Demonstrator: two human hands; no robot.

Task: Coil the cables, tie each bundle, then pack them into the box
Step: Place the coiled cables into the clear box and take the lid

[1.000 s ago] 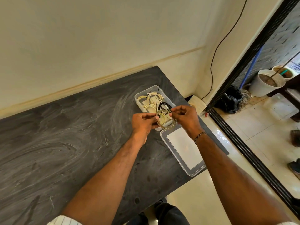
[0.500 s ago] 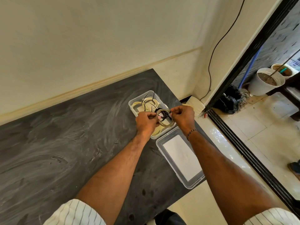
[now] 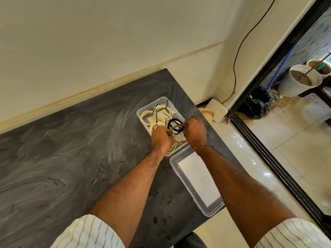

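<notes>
A clear plastic box (image 3: 143, 113) stands on the dark table (image 3: 71, 158) near its right edge. Inside lie several cream cable coils (image 3: 162, 114) with black ties sticking up, and a black coil (image 3: 172, 122). My left hand (image 3: 161, 136) and my right hand (image 3: 195, 131) both pinch a small tan coiled cable (image 3: 176, 130), holding it low over the box's near half. The near part of the box is hidden by my hands.
The box's clear lid (image 3: 197, 181) lies flat on the table just in front of the box, at the table's right edge. Right of the table the floor drops away; a cream wall runs behind. Buckets (image 3: 300, 81) stand beyond the door track.
Both hands have carried the tan coil forward and down, from above the lid's far end to over the box. The view has tilted with them.
</notes>
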